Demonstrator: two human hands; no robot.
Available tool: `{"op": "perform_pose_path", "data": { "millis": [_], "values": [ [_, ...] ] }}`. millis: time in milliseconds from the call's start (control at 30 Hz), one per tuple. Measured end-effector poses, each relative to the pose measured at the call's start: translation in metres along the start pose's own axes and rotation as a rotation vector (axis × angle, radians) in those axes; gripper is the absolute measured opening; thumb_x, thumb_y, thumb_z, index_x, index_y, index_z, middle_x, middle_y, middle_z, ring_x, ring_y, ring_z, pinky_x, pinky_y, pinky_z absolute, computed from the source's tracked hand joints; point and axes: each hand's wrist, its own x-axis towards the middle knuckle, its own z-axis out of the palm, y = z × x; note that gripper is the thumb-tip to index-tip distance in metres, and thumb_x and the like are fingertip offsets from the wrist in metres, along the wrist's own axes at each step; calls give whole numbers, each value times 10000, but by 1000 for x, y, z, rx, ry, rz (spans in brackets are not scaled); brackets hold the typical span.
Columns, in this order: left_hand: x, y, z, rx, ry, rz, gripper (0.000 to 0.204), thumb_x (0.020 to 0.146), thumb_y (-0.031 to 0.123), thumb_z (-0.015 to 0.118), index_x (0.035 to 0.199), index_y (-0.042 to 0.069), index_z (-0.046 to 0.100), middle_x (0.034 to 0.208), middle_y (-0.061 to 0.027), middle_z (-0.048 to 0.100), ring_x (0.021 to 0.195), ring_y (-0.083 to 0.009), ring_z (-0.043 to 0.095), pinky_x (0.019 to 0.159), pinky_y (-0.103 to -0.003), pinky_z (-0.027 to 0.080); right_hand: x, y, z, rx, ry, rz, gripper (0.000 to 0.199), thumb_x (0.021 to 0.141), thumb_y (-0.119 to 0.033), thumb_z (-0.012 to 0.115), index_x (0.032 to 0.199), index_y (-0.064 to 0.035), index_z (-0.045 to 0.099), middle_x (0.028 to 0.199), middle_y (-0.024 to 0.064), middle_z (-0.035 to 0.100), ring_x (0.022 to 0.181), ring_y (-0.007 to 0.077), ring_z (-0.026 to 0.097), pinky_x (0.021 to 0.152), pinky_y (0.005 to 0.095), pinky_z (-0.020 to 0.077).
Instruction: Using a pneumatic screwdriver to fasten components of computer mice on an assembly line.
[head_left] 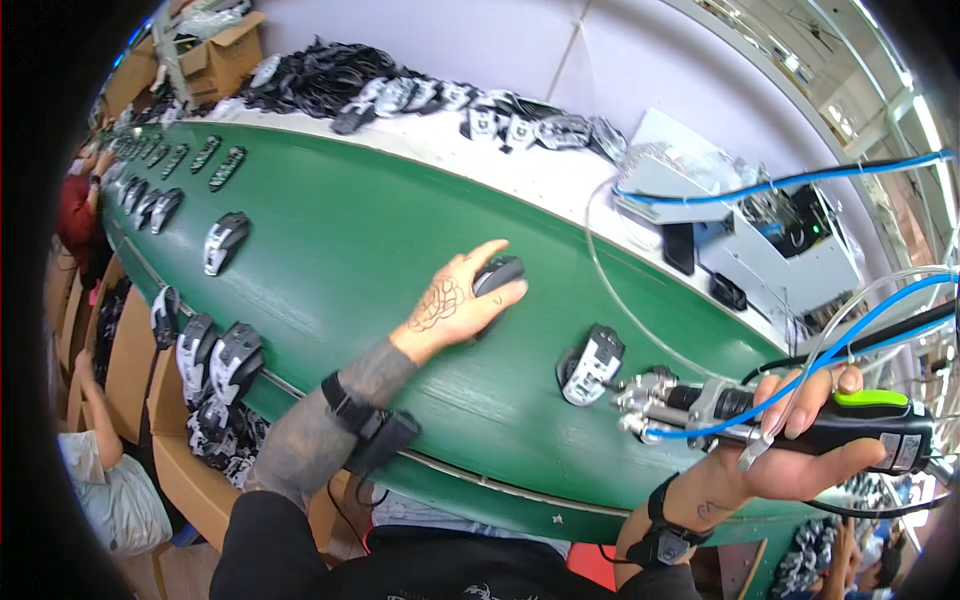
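My left hand is stretched over the green conveyor belt, its thumb and fingers closed round a dark computer mouse. My right hand grips a black electric screwdriver with a bright green lever, its fingers wrapped round the body. The tool's metal head points left, close to an upturned mouse with a white underside that lies on the belt. Whether the tip touches that mouse I cannot tell. A blue air hose runs to the screwdriver.
Several mice and circuit boards line the belt's far left. A cardboard box of mice stands below its near edge. Along the back lie cabled mice and a white machine. Other people sit at the left.
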Motion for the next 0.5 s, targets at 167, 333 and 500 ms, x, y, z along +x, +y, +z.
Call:
{"op": "perform_pose_path", "data": {
  "millis": [167, 333, 500],
  "values": [
    [-32, 41, 34, -1703, -386, -394, 472, 892, 317, 463, 1312, 122, 373, 1202, -132, 484, 926, -251, 575, 752, -414, 528, 4, 1, -12, 148, -13, -42, 624, 823, -590, 496, 1036, -5, 455, 641, 25, 456, 500, 131, 469, 531, 266, 378],
    [-44, 41, 48, -1723, -452, -437, 506, 884, 332, 453, 1329, 122, 336, 1246, -138, 444, 941, -266, 564, 777, -440, 518, 4, 11, -11, 173, -43, -23, 671, 792, -631, 502, 1031, -5, 472, 649, 32, 459, 517, 136, 476, 527, 265, 379],
    [-51, 41, 49, -1743, -478, -404, 541, 875, 331, 462, 1347, 121, 301, 1288, -147, 401, 970, -267, 553, 807, -447, 510, 0, 14, -9, 122, -10, 10, 661, 772, -644, 519, 1027, -38, 445, 641, 25, 452, 510, 129, 479, 537, 267, 400]
  ]
}}
